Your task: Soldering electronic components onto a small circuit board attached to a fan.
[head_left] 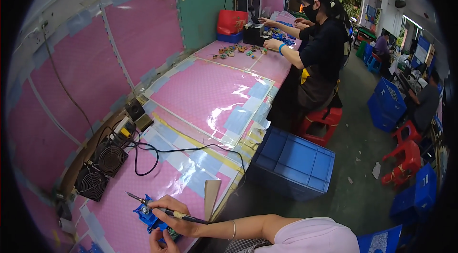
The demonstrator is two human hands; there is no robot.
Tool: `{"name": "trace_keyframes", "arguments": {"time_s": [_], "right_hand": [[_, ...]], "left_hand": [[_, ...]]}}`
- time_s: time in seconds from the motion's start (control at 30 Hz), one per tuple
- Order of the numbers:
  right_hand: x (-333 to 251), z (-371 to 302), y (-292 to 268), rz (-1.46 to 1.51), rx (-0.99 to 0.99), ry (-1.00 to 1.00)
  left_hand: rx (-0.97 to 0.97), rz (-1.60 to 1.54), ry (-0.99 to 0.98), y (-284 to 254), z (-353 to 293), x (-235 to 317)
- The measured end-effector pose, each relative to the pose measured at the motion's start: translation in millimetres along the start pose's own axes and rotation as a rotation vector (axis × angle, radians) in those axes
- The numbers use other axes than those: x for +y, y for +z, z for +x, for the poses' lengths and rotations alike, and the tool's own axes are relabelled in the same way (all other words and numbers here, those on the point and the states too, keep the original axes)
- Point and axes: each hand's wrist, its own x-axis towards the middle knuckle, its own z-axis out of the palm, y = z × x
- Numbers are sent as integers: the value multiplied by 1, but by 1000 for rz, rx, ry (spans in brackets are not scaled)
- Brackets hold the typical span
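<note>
My right hand (pixel 175 217) is closed around the dark handle of a soldering iron (pixel 194 218), whose metal tip points to the far left, past the workpiece. Beneath that hand lies a blue plastic housing (pixel 143 213) with a round metallic part in it. At the bottom of the view, the fingers of my left hand (pixel 163 243) are bent together at the housing's near end, holding it. A green circuit board (pixel 172 233) shows partly between the hands. My right hand hides the middle of the housing, and the frame edge cuts off my left hand.
Two black fans (pixel 109 156) stand at the left near the wall, with a black cable (pixel 191 150) trailing across the pink table (pixel 200 93). A beige strip (pixel 211 198) lies by the table edge. A blue crate (pixel 293 162) sits right; a co-worker (pixel 324 38) handles parts farther along.
</note>
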Motion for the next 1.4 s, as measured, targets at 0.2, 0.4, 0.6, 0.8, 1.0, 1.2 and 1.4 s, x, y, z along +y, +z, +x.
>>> {"name": "trace_keyframes", "arguments": {"time_s": [0.2, 0.4, 0.6, 0.8, 1.0, 1.2, 1.4], "right_hand": [[-14, 37, -52, -146, -232, 26], [-28, 63, -75, -347, -296, 86], [-9, 58, -65, -315, -440, 141], [-12, 51, -65, -372, -438, 99], [-8, 50, -65, -360, -430, 135], [-9, 51, -64, -392, -435, 157], [-9, 51, -64, -352, -424, 138]], "left_hand": [[-6, -177, 11, -8, 45, -1], [22, -58, 131, 4, 73, 13], [-40, 112, 239, 6, 75, -10], [-114, 222, 268, 6, 71, -12], [-156, 332, 270, 7, 75, -10], [-182, 338, 267, 8, 77, -10], [-167, 336, 272, 10, 77, -12]]}}
